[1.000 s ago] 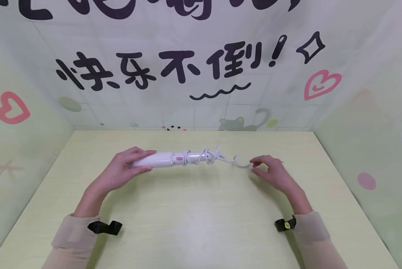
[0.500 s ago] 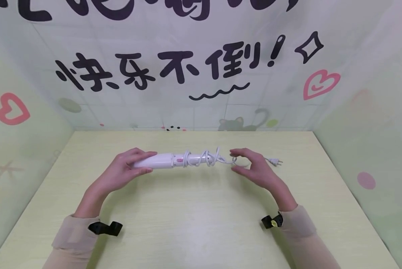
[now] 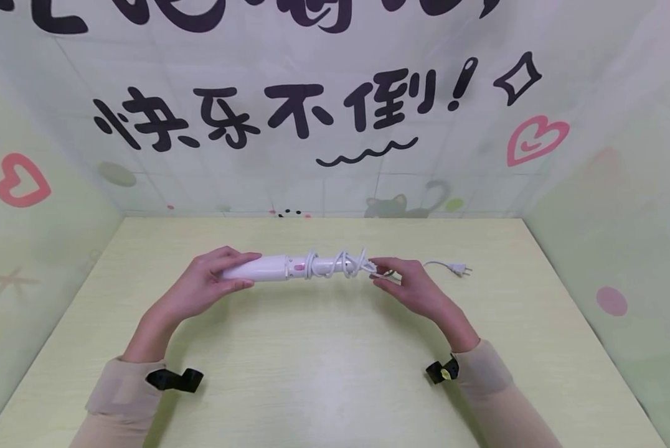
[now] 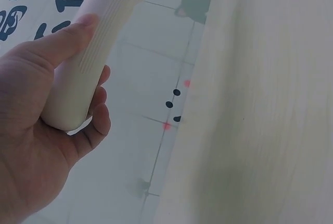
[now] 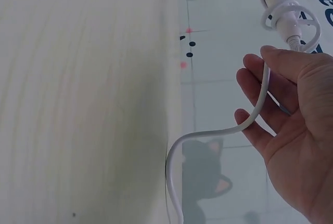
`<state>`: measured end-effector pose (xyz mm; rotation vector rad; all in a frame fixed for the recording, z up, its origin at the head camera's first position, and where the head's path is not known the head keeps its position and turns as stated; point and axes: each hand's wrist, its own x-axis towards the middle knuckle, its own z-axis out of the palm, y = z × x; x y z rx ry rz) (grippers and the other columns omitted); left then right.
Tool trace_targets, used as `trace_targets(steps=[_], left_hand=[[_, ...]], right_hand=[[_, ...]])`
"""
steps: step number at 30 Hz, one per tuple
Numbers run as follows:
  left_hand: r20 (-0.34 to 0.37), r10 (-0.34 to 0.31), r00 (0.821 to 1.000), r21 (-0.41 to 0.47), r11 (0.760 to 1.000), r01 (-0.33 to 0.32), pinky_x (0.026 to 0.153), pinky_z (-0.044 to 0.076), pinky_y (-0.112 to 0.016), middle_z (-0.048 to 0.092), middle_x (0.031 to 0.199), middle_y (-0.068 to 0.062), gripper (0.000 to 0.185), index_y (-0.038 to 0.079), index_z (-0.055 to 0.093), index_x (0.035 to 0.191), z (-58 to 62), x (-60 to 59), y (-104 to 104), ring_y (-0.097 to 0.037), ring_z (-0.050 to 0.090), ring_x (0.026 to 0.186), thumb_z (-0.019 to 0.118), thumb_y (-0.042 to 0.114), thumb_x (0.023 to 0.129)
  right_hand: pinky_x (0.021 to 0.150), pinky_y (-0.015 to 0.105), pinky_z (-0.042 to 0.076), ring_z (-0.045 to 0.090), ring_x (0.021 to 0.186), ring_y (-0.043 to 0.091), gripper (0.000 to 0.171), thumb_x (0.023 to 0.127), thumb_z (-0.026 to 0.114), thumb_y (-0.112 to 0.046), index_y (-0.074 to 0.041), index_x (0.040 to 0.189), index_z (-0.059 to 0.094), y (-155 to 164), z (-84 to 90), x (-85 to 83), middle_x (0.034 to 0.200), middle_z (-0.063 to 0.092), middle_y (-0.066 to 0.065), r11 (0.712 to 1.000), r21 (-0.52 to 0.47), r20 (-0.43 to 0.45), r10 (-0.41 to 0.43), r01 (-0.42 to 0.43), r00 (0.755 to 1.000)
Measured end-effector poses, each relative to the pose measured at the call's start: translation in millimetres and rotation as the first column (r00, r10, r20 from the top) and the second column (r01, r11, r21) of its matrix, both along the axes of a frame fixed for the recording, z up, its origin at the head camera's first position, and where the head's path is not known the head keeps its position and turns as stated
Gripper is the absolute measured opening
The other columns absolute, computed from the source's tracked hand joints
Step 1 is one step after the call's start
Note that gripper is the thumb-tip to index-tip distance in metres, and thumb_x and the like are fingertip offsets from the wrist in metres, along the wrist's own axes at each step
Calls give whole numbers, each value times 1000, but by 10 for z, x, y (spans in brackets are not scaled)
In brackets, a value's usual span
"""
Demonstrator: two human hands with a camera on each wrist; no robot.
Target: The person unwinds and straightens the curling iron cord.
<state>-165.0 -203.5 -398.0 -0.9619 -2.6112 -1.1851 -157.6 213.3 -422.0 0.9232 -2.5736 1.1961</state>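
Note:
A white hair styling iron [image 3: 259,267] is held level above the table, with a pink switch [image 3: 299,266] near its middle. My left hand [image 3: 197,286] grips the thick, rounded end; in the left wrist view the thumb lies along its ribbed side [image 4: 96,41]. White power cord [image 3: 335,264] loops loosely around the slimmer handle. At the handle's right tip, my right hand [image 3: 416,289] pinches the cord between thumb and fingertips. From there the cord [image 5: 208,131] trails across the fingers and down, as the right wrist view shows. Beyond the hand is its two-pin plug [image 3: 459,269].
Pale wood-look table [image 3: 324,361] lies under both hands. A printed cloth backdrop [image 3: 245,177] with black characters stands at the rear, and patterned side walls [image 3: 621,236] rise on both sides. Black wrist cameras [image 3: 175,379] are strapped over the sleeves.
My right hand has slid left along the cord from near the plug to the handle's tip, uncovering the plug. The left hand and the iron have stayed nearly still.

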Motion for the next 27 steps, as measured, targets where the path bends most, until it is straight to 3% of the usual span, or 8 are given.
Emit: trace_targets(steps=[2,7,12,17,21,27], left_hand=[[4,-3,1000,-3,1000,3,71,48,-28,67,105,-2,47,7,70,131,0,2,-5,-18,57,87,82,1,86],[-5,-1,1000,-13,1000,1,71,49,-28,67,105,-2,48,7,70,131,9,8,-26,-18,57,87,82,1,85],[-7,11,1000,-22,1000,-11,70,49,-28,67,105,-3,48,6,70,131,14,16,-61,-18,57,86,82,-1,85],[8,23,1000,-28,999,-23,70,49,-28,67,105,-3,48,5,70,131,5,30,-82,-19,57,87,82,-1,85],[20,27,999,-23,999,-26,71,49,-28,67,106,-3,48,6,70,131,-11,38,-101,-19,57,88,82,1,85],[31,52,998,28,998,-53,72,47,-25,68,105,-1,48,9,71,132,1,45,-150,-17,56,87,82,1,86]], right_hand=[[75,38,57,72,89,23,26,88,76,5,4,114,73,16,-21,0,100,77,11,1000,-5,-40,12,-13,999],[69,33,56,72,82,19,24,85,78,8,1,108,78,116,-70,-5,95,77,11,999,-9,-142,32,-34,989],[60,30,49,60,69,10,28,81,79,11,-2,107,79,247,-95,-26,88,75,4,1000,-8,-223,21,-23,975],[58,26,41,49,65,7,30,79,80,13,-5,104,81,382,-105,-48,83,74,1,1000,4,-249,-25,27,968],[60,27,45,57,69,13,30,78,80,14,-4,101,81,495,-96,-70,83,74,3,997,13,-269,-67,73,961],[75,26,52,70,85,27,26,80,79,14,-3,100,81,688,-80,-96,90,76,8,970,-26,-255,-242,243,936]])
